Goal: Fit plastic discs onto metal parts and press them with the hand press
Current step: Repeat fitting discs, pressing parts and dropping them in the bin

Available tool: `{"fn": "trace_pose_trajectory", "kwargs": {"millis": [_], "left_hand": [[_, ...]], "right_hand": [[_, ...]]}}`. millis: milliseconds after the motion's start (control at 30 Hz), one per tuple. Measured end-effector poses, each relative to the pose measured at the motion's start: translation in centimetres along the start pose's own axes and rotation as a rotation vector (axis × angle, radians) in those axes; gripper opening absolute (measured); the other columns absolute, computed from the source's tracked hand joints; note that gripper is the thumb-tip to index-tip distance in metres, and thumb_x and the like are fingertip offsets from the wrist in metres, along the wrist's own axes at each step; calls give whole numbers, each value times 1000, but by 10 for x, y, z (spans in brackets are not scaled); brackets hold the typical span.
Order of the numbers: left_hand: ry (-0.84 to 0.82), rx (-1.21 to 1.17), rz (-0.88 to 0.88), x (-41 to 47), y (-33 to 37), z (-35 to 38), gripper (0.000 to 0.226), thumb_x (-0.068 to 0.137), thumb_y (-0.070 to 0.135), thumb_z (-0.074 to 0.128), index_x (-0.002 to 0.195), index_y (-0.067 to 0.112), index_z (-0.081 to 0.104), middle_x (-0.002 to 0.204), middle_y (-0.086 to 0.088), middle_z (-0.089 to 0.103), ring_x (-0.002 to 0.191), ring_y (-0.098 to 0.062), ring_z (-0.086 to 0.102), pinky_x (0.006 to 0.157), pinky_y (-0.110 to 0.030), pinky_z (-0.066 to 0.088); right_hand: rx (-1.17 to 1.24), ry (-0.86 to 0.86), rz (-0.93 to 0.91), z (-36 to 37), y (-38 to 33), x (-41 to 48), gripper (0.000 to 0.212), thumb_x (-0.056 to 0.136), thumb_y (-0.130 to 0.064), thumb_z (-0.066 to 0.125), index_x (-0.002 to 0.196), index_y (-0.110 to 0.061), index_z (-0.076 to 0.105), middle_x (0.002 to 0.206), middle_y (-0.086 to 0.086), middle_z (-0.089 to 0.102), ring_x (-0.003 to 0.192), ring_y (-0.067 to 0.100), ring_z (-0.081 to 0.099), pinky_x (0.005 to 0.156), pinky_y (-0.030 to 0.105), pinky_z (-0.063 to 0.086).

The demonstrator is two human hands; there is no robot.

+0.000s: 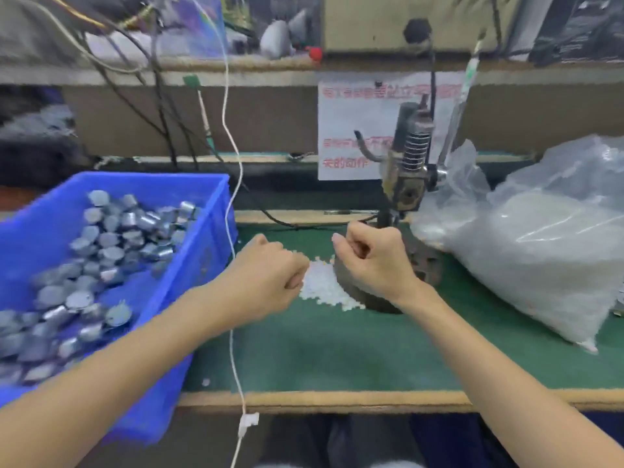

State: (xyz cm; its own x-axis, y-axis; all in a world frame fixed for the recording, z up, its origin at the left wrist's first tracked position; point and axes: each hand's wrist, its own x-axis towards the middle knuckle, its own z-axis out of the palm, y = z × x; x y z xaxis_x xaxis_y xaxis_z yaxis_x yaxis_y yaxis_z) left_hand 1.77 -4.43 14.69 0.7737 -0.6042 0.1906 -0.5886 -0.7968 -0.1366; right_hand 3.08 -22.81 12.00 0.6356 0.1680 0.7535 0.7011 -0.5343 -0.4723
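Observation:
A heap of small white plastic discs point(324, 287) lies on the green mat in front of the hand press point(407, 177). Grey metal parts point(101, 261) fill the blue bin point(206, 238) at the left. My left hand point(270, 278) hovers with curled fingers at the left edge of the disc heap; what it holds is hidden. My right hand point(371, 261) is curled over the press base point(425, 268), thumb and forefinger pinched together, and any part between them is too small to make out.
A large clear bag of white discs point(547, 244) lies at the right. A white cable point(233, 204) hangs down past the bin. The press lever point(456, 109) rises at the back right. A paper notice point(354, 130) hangs behind the press. The table's front edge point(337, 398) is near me.

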Motion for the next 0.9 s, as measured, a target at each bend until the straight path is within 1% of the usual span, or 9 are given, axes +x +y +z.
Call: {"fn": "trace_pose_trajectory", "kwargs": {"millis": [200, 300, 400, 500, 567, 667, 767, 833, 900], "left_hand": [[56, -27, -195, -73, -98, -31, 40, 80, 12, 54, 57, 25, 25, 53, 8, 36, 64, -24, 40, 62, -31, 21], [65, -146, -425, -105, -140, -24, 22, 79, 10, 57, 64, 20, 46, 55, 7, 47, 61, -24, 46, 56, -35, 36], [-303, -72, -569, -127, -170, -2, 6, 82, 18, 55, 87, 22, 53, 82, 2, 59, 81, -23, 53, 71, -35, 47], [-723, -60, -576, -131, -190, 22, 45, 84, 29, 57, 126, 21, 44, 113, -5, 54, 102, -24, 53, 79, -33, 45], [-803, -38, -531, -126, -193, 36, 46, 82, 33, 61, 124, 19, 46, 116, -7, 55, 104, -27, 53, 82, -35, 46], [-808, 31, -464, -114, -186, 53, 14, 81, 24, 56, 88, 16, 47, 105, -8, 61, 85, -24, 53, 71, -32, 44], [-735, 8, -472, -111, -184, 51, 17, 79, 22, 51, 68, 19, 38, 77, -1, 54, 83, -27, 56, 65, -33, 41], [-520, -46, -519, -110, -185, 40, 14, 78, 29, 53, 73, 18, 47, 75, 0, 56, 82, -27, 57, 66, -35, 45], [-267, -53, -596, -103, -179, 23, 22, 78, 34, 56, 94, 20, 53, 91, -2, 64, 86, -28, 60, 63, -36, 45]], "right_hand": [[151, -249, -197, 97, -72, 56, 38, 83, -5, 63, 64, -19, 33, 49, -14, 24, 49, 21, 25, 49, 27, 22], [235, -389, -223, 143, -106, 79, 32, 85, -8, 62, 67, -17, 37, 51, -15, 31, 52, 21, 31, 52, 23, 26], [143, -670, -182, 188, -120, 89, 27, 89, -17, 59, 67, -16, 43, 59, -6, 44, 63, 24, 42, 58, 35, 39], [-122, -916, -125, 212, -117, 88, 22, 89, -27, 54, 70, -18, 47, 74, 2, 52, 79, 26, 51, 57, 31, 33], [-181, -910, -103, 216, -114, 88, 19, 89, -29, 51, 73, -18, 48, 78, 4, 53, 81, 28, 51, 56, 30, 28], [-165, -856, -78, 215, -112, 87, 20, 87, -29, 50, 70, -20, 48, 76, 3, 54, 78, 28, 50, 54, 30, 25], [-159, -825, -77, 215, -111, 85, 17, 86, -26, 50, 71, -18, 52, 78, 6, 59, 80, 31, 54, 54, 31, 26], [-156, -788, -48, 216, -110, 85, 13, 86, -24, 49, 82, -15, 57, 89, 8, 63, 86, 33, 56, 58, 32, 31], [-161, -728, 0, 216, -110, 84, 20, 87, -24, 46, 99, -11, 56, 106, 10, 62, 96, 34, 55, 68, 36, 39]]}}
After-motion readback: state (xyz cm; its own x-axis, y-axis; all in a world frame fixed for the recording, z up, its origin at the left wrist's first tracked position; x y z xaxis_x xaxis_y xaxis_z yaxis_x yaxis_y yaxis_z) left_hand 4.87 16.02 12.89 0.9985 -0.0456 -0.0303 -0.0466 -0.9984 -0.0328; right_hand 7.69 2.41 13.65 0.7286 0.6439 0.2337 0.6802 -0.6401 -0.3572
